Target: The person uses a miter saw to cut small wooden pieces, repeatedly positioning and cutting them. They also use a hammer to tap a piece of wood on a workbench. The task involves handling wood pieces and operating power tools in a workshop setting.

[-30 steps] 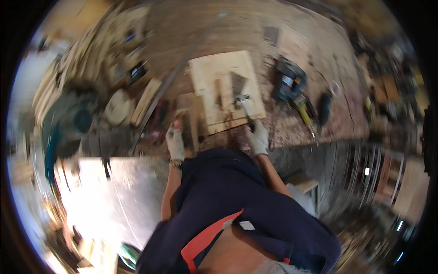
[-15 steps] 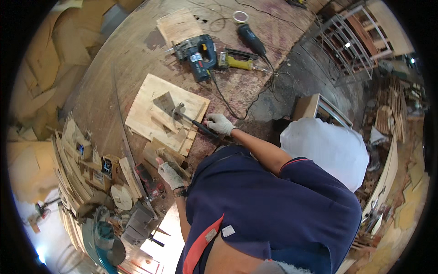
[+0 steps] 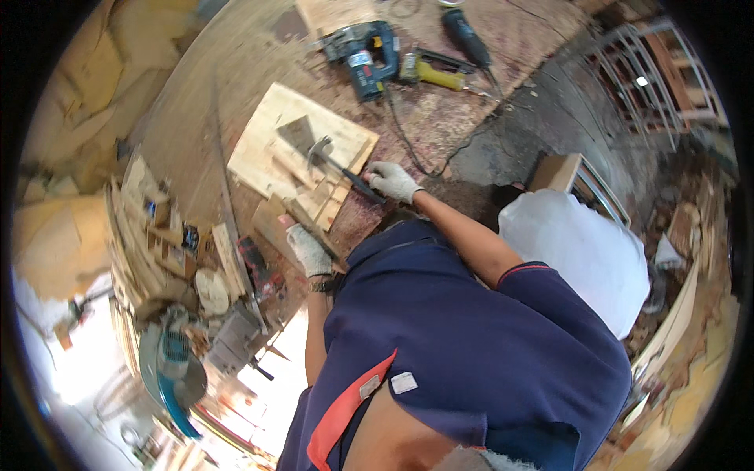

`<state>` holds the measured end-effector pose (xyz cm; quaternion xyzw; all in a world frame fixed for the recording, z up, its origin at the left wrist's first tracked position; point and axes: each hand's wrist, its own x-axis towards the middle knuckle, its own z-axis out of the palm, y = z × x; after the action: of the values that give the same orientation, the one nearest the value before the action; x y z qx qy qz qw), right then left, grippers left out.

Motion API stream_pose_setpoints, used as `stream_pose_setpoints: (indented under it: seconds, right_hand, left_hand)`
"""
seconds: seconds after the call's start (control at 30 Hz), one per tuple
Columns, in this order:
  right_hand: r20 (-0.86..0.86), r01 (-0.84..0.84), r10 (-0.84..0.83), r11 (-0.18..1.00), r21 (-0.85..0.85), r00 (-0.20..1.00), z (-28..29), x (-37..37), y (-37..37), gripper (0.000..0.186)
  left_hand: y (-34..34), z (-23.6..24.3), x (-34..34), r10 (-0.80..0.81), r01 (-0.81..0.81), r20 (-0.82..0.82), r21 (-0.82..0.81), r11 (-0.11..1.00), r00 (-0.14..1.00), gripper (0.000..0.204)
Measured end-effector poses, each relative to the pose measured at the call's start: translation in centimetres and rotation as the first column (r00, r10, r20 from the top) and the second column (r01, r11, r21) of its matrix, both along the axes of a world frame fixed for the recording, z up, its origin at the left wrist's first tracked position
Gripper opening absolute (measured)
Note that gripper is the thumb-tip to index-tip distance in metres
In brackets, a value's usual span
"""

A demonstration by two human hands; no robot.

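My left hand (image 3: 309, 250), in a pale knitted glove, is at the near table edge with its fingers closed on a narrow wooden strip (image 3: 316, 225). My right hand (image 3: 395, 182), gloved too, is beside the dark handle of a claw hammer (image 3: 341, 168). Its fingers are curled with the tips close to that handle; whether they grip it or something small, I cannot make out. The hammer's head rests over several wood pieces on a pale square board (image 3: 263, 118). A flat greyish wood piece (image 3: 296, 135) lies beside the hammer head.
A blue jigsaw (image 3: 363, 63), a yellow air nailer (image 3: 437, 74) and a dark corded grinder (image 3: 466, 38) lie farther back on the worktable (image 3: 184, 118). At left are a red drill (image 3: 255, 263), wood offcuts and a teal circular saw (image 3: 166, 369). A white-covered seat (image 3: 577, 251) stands at right.
The whole view has shifted, so the table appears higher and more to the right. Relative to the board, the hammer and left hand stay about the same; my right hand has shifted slightly nearer me.
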<state>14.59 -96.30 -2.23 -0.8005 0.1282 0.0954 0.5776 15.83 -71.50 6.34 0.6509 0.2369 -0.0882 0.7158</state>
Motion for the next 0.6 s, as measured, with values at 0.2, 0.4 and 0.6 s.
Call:
stream_pose_setpoints:
  seconds: [0.2, 0.4, 0.6]
  right_hand:
    - [-0.167, -0.013, 0.037, 0.990, 0.141, 0.985, 0.0, -0.2, -0.3, 0.033]
    - [-0.163, -0.089, 0.106, 0.990, 0.108, 0.981, 0.0, 0.6, -0.7, 0.036]
    - [0.017, -0.167, 0.169, 0.981, -0.097, 0.985, 2.3, 1.5, 0.6, 0.062]
  left_hand:
    - [0.9, 0.0, -1.8, 0.091, -0.102, -0.152, -0.061, 0.993, 0.984, 0.069]
    - [2.5, -0.1, -5.6, -0.045, 0.039, -0.114, -0.056, 0.998, 0.992, 0.060]
    - [2.4, -0.4, -6.9, -0.156, 0.170, -0.075, 0.222, 0.960, 0.985, 0.072]
